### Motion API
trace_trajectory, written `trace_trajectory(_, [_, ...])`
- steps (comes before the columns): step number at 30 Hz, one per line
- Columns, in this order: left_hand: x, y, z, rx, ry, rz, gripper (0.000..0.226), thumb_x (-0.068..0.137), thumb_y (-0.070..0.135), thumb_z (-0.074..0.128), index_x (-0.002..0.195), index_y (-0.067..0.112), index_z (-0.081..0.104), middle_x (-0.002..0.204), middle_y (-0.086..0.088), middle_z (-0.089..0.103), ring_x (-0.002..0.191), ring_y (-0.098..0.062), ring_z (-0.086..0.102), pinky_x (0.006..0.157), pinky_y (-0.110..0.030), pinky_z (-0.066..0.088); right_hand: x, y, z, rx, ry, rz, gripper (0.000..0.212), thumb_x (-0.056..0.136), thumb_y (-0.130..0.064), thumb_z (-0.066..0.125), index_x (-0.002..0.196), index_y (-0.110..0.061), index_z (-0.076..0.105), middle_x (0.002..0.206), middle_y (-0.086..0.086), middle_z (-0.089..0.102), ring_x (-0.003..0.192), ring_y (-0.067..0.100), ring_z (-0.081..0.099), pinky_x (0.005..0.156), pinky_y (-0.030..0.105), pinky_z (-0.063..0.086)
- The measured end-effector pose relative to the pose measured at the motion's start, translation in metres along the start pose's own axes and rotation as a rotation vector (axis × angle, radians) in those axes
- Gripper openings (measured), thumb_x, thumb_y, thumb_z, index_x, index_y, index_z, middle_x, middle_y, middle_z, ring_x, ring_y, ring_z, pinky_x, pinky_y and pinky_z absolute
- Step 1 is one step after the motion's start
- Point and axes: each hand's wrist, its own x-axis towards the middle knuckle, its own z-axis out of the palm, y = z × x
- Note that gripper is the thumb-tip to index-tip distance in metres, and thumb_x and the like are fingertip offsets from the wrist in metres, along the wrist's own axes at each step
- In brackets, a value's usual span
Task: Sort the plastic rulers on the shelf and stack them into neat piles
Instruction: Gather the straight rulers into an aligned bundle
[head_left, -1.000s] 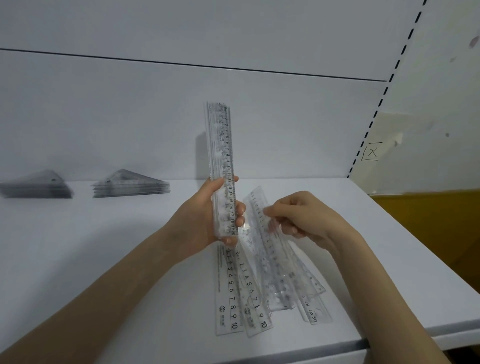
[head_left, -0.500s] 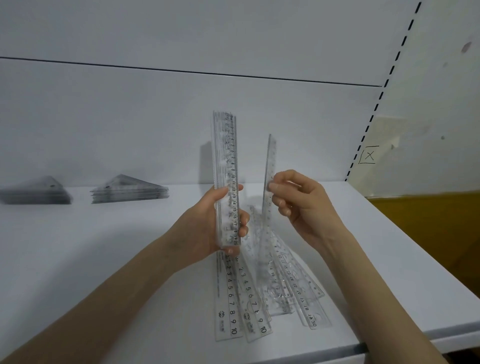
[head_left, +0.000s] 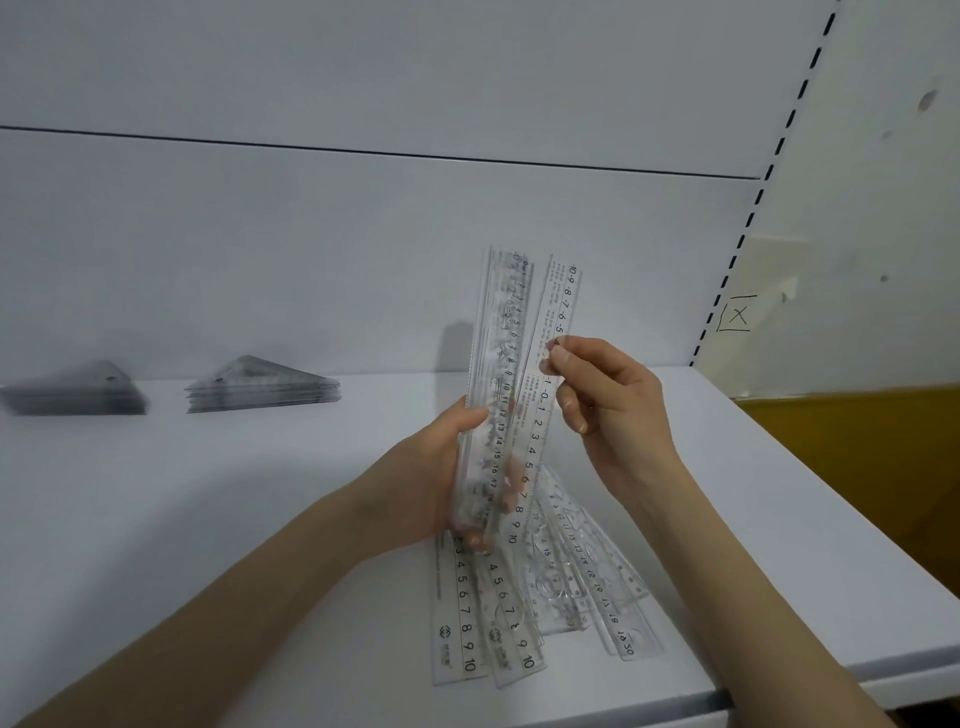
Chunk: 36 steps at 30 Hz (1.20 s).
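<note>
Above the front right part of the white shelf (head_left: 208, 519), the left hand (head_left: 436, 483) grips a bundle of clear straight rulers (head_left: 498, 353) by its lower end, fingers curled round it. The bundle stands nearly upright, its top tilted slightly right. The right hand (head_left: 618, 415) pinches a single clear ruler (head_left: 558, 312) between thumb and fingertips at about mid-length. This ruler stands just beside the bundle on its right, and its lower part overlaps the bundle's front. Below both hands, loose clear rulers (head_left: 467, 623) lie fanned on the shelf, overlapping one another, their ends near the front edge. At the back left of the shelf, two stacks of clear set squares (head_left: 262, 387) sit apart, side by side. A boxed X mark (head_left: 737, 314) shows on the right wall.
</note>
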Motion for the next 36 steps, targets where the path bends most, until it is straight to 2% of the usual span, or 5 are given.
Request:
trace_trajectory(15, [0.004, -0.003, -0.002, 0.045, -0.075, -0.013, 0.044, 0.087, 0.047, 0.039, 0.120, 0.021, 0.049, 0.086, -0.016, 0.059, 0.074, -0.027, 0.059, 0.047, -0.028, 0.046, -0.004, 0.006, 0.010, -0.275, 0.020, -0.327, 0.005, 0.088, -0.003, 0.064, 0.087, -0.008, 0.064, 0.058, -0.005, 0.055, 0.043, 0.013, 0.049, 0.047, 0.021, 0.044])
trace_trajectory(24, [0.004, -0.006, -0.006, 0.026, -0.108, 0.069, 0.041, 0.090, 0.016, 0.051, 0.126, 0.035, 0.045, 0.081, -0.011, 0.054, 0.066, -0.023, 0.054, 0.046, -0.026, 0.041, 0.002, 0.018, 0.007, -0.579, 0.100, -0.388, 0.021, 0.084, -0.027, 0.071, 0.086, -0.020, 0.052, 0.066, -0.010, 0.051, 0.060, 0.005, 0.047, 0.058, 0.018, 0.039])
trace_trajectory(30, [0.004, -0.001, -0.010, 0.023, -0.010, 0.186, 0.044, 0.088, 0.016, 0.052, 0.129, 0.027, 0.042, 0.081, -0.009, 0.058, 0.065, -0.021, 0.055, 0.046, -0.027, 0.041, 0.007, 0.008, -0.011, -0.992, -0.010, -0.114, 0.040, 0.092, -0.045, 0.055, 0.072, -0.011, 0.057, 0.061, 0.000, 0.060, 0.052, 0.003, 0.049, 0.058, 0.021, 0.038])
trace_trajectory(33, [0.002, 0.005, -0.016, 0.003, 0.075, 0.262, 0.043, 0.088, 0.016, 0.052, 0.128, 0.028, 0.044, 0.082, -0.010, 0.058, 0.066, -0.021, 0.056, 0.048, -0.028, 0.042, 0.002, 0.006, -0.019, -1.362, -0.205, 0.117, 0.058, 0.081, -0.060, 0.061, 0.082, -0.002, 0.064, 0.071, 0.008, 0.067, 0.058, 0.011, 0.050, 0.057, 0.025, 0.038])
trace_trajectory(36, [0.001, 0.010, -0.022, -0.032, 0.148, 0.318, 0.041, 0.086, 0.015, 0.053, 0.125, 0.027, 0.045, 0.081, -0.010, 0.057, 0.066, -0.022, 0.056, 0.048, -0.029, 0.041, -0.006, 0.006, -0.015, -1.460, -0.338, 0.285, 0.069, 0.071, -0.064, 0.070, 0.088, 0.003, 0.066, 0.076, 0.009, 0.072, 0.063, 0.015, 0.056, 0.055, 0.025, 0.041])
